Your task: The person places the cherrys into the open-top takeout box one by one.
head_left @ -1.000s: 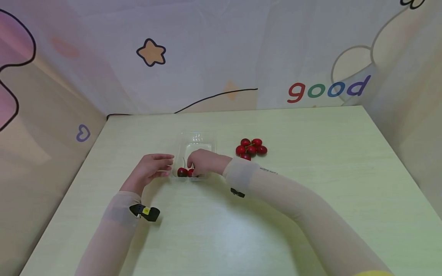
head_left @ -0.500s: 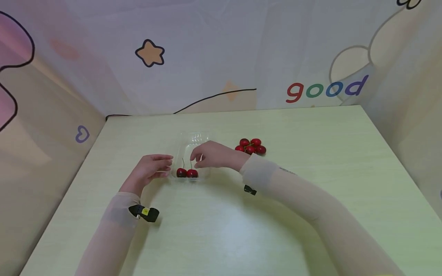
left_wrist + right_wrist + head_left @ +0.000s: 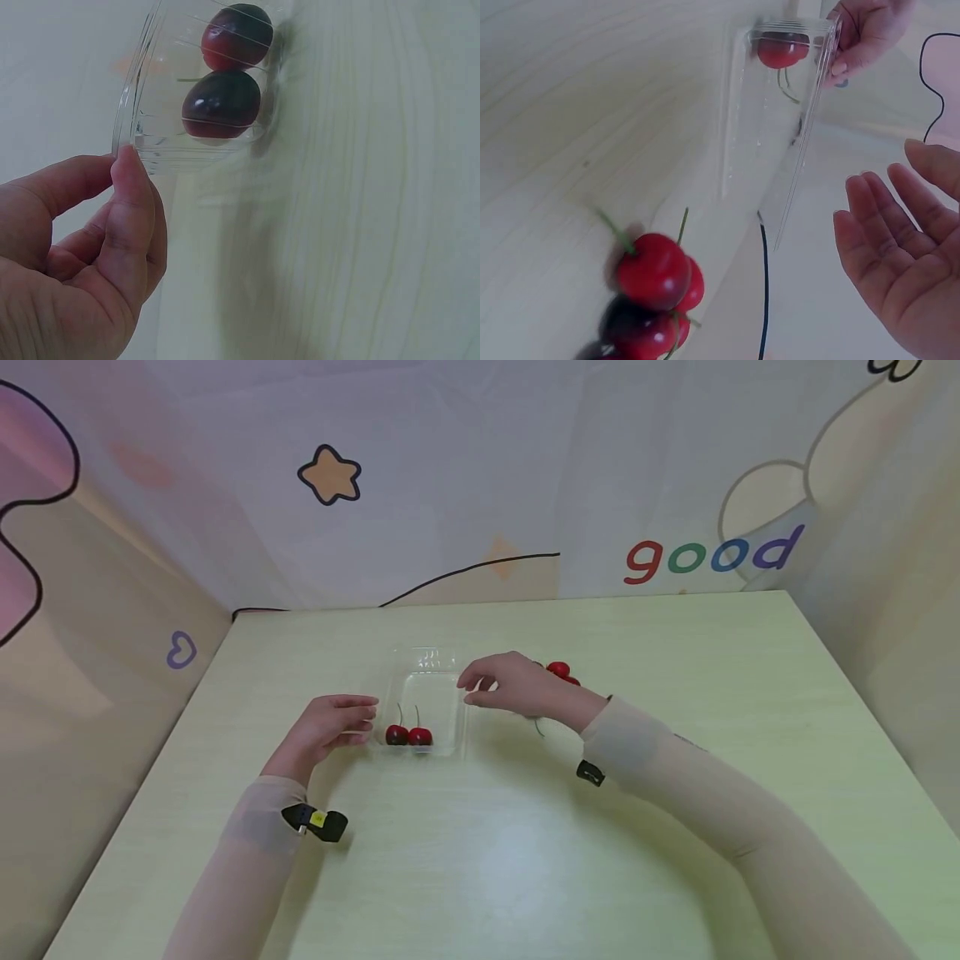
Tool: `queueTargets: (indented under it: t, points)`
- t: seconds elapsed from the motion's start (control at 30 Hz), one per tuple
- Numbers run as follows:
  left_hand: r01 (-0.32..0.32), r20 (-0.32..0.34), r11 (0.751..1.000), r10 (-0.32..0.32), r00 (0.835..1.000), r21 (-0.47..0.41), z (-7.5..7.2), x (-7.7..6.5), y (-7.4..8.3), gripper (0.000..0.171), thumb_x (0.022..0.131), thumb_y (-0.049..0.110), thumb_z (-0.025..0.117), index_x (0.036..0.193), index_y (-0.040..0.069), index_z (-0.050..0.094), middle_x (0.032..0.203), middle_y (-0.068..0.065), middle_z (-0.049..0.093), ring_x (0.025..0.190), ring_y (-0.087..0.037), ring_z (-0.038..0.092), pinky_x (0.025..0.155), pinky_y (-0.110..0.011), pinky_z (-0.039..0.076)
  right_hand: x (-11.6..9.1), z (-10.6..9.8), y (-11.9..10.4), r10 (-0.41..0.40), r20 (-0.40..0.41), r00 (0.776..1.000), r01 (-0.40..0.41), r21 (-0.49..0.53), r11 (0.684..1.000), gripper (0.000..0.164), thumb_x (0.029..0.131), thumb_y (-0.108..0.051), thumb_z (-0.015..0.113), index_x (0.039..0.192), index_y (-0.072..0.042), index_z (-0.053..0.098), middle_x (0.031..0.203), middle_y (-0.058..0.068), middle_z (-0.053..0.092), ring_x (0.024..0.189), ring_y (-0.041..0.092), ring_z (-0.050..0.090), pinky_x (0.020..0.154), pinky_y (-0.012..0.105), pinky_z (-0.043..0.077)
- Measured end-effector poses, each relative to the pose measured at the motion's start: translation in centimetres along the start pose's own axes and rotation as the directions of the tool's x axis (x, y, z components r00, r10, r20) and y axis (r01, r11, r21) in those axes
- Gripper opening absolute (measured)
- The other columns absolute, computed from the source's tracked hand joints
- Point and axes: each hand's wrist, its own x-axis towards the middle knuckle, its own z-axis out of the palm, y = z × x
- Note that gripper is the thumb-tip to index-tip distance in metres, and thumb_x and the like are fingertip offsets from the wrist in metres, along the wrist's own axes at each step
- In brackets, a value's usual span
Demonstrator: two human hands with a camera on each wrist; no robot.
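Note:
A clear plastic container (image 3: 438, 697) stands on the table, with two dark red cherries (image 3: 420, 737) side by side at its near end, stems up. At its left side my left hand (image 3: 330, 731) pinches the rim between thumb and fingers, as the left wrist view shows with the container wall (image 3: 139, 97) at the fingertips. My right hand (image 3: 513, 683) hovers just right of the container, fingers loosely bent and holding nothing. Beneath and behind it lies a pile of red cherries (image 3: 558, 669), partly hidden by the hand; the right wrist view shows green-stemmed cherries (image 3: 652, 271) close up.
The pale wood-grain table (image 3: 480, 860) reaches back to a printed cloth backdrop (image 3: 450, 485), with cloth at both sides too. A small black camera (image 3: 318, 822) is strapped to the left wrist, another (image 3: 591, 772) to the right.
My right hand has let go of the second cherry in the container and moved right, out over the container's right side towards the pile. My left hand has stayed in place.

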Motion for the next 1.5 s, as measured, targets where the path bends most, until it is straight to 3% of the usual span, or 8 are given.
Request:
queueTargets:
  t: [0.1, 0.2, 0.33, 0.47, 0.97, 1.2, 1.37, 1.5]
  points:
    - [0.001, -0.002, 1.000, -0.001, 1.000, 0.000, 0.0, 0.0, 0.0, 0.045, 0.106, 0.016, 0.054, 0.148, -0.001, 0.051, 0.143, -0.024, 0.057, 0.091, -0.008, 0.062, 0.075, -0.014, 0.058, -0.9, -0.4, 0.8, 0.048, -0.018, 0.999, -0.046, 0.057, 0.997, 0.034, 0.100, -0.022, 0.066, 0.132, -0.011, 0.066, 0.120, 0.008, 0.072, 0.096, 0.029, 0.069, 0.077, 0.035, 0.060]
    - [0.001, -0.003, 1.000, -0.001, 1.000, 0.000, 0.0, 0.0, 0.0, 0.045, 0.106, 0.016, 0.055, 0.148, -0.001, 0.051, 0.141, -0.022, 0.059, 0.090, -0.008, 0.062, 0.075, -0.014, 0.058, -1.7, -0.8, 1.7, 0.076, -0.042, 0.996, -0.072, 0.095, 0.993, 0.035, 0.100, -0.021, 0.066, 0.133, -0.011, 0.065, 0.118, 0.009, 0.072, 0.087, 0.029, 0.068, 0.071, 0.031, 0.058]
    - [0.002, -0.005, 1.000, -0.002, 1.000, 0.003, 0.0, 0.0, 0.0, 0.045, 0.106, 0.016, 0.055, 0.147, -0.001, 0.051, 0.136, -0.019, 0.061, 0.090, -0.008, 0.062, 0.075, -0.014, 0.058, -2.7, -1.3, 2.8, 0.065, -0.093, 0.994, -0.056, 0.097, 0.994, 0.035, 0.100, -0.019, 0.066, 0.133, -0.008, 0.066, 0.119, 0.010, 0.074, 0.101, 0.024, 0.068, 0.091, 0.035, 0.058]
    - [0.007, -0.006, 1.000, -0.007, 1.000, 0.005, 0.1, 0.0, 0.1, 0.045, 0.106, 0.017, 0.055, 0.148, 0.000, 0.051, 0.140, -0.021, 0.059, 0.091, -0.008, 0.062, 0.075, -0.014, 0.058, -3.3, -1.7, 4.1, 0.077, -0.119, 0.990, -0.063, 0.121, 0.991, 0.034, 0.100, -0.017, 0.064, 0.133, -0.005, 0.065, 0.122, 0.014, 0.073, 0.114, 0.029, 0.068, 0.103, 0.047, 0.055]
    - [0.012, -0.010, 1.000, -0.012, 1.000, 0.000, 0.1, 0.0, 0.1, 0.045, 0.106, 0.016, 0.055, 0.147, -0.001, 0.051, 0.145, -0.024, 0.057, 0.090, -0.008, 0.062, 0.075, -0.014, 0.058, -4.8, -2.6, 7.9, 0.080, -0.147, 0.986, -0.078, 0.018, 0.997, 0.039, 0.098, -0.014, 0.068, 0.135, -0.003, 0.064, 0.131, 0.018, 0.067, 0.116, 0.034, 0.060, 0.099, 0.049, 0.054]
    - [0.010, -0.010, 1.000, -0.010, 1.000, 0.003, 0.1, 0.1, 0.2, 0.045, 0.106, 0.017, 0.055, 0.147, -0.001, 0.052, 0.144, -0.024, 0.057, 0.090, -0.008, 0.062, 0.075, -0.014, 0.059, -5.6, -2.8, 9.1, 0.114, -0.113, 0.987, -0.117, -0.021, 0.993, 0.045, 0.094, -0.012, 0.072, 0.137, -0.001, 0.061, 0.135, 0.022, 0.062, 0.126, 0.039, 0.056, 0.110, 0.059, 0.048]
    - [0.008, -0.010, 1.000, -0.008, 1.000, 0.004, 0.1, 0.0, 0.2, 0.044, 0.106, 0.016, 0.055, 0.147, -0.001, 0.052, 0.144, -0.024, 0.057, 0.089, -0.008, 0.062, 0.075, -0.014, 0.059, -5.6, -2.7, 10.0, 0.149, -0.113, 0.982, -0.156, -0.055, 0.986, 0.047, 0.093, -0.013, 0.073, 0.137, -0.001, 0.061, 0.143, 0.025, 0.057, 0.133, 0.042, 0.052, 0.115, 0.059, 0.044]
    - [0.014, -0.009, 1.000, -0.014, 1.000, 0.002, 0.0, 0.0, 0.2, 0.045, 0.106, 0.016, 0.055, 0.147, -0.001, 0.051, 0.143, -0.023, 0.057, 0.092, -0.009, 0.062, 0.075, -0.014, 0.058, -5.5, -2.6, 10.5, 0.176, -0.111, 0.978, -0.184, -0.073, 0.980, 0.046, 0.095, -0.013, 0.071, 0.137, 0.000, 0.060, 0.143, 0.026, 0.056, 0.131, 0.043, 0.053, 0.112, 0.058, 0.048]
